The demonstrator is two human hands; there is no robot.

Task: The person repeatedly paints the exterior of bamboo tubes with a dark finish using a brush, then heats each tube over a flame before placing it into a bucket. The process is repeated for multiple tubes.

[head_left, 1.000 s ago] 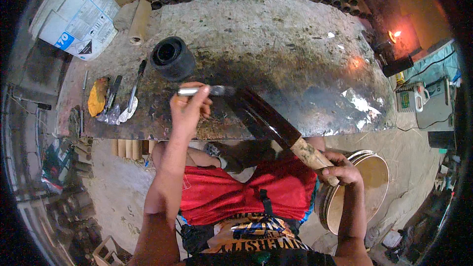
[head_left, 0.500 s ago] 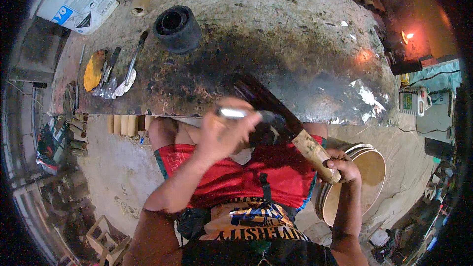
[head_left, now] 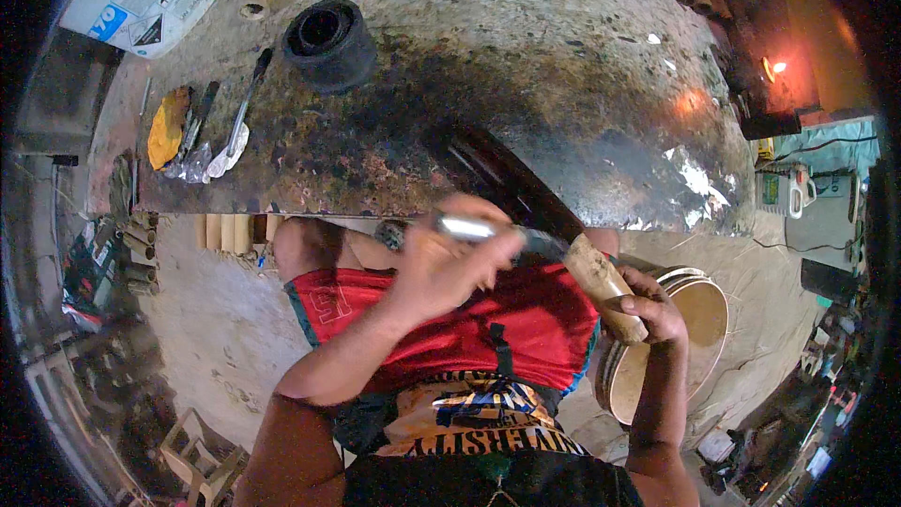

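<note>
My right hand (head_left: 654,305) grips the pale bare end of a tube (head_left: 601,282), which looks like bamboo. Most of the tube's length is glossy dark brown to black, and it slants away to the left with its far end over the worktable (head_left: 404,122). Closed around a brush-like tool (head_left: 466,227) with a shiny metal collar, my left hand (head_left: 450,268) is slightly blurred. The tool's dark tip reaches the tube near where dark meets pale. Both hands are above my red shorts.
A thick black round pot (head_left: 328,45) stands on the stained table. To its left lie a yellow-orange lump (head_left: 169,127) and several slim tools. A white container (head_left: 141,0) is at the far left. Beside my right arm stands a bucket (head_left: 690,338); a small flame (head_left: 777,67) glows at far right.
My left hand has moved right and slightly nearer to me with the brush-like tool, toward the tube's pale end. My right hand keeps its hold on the tube, nearly in place.
</note>
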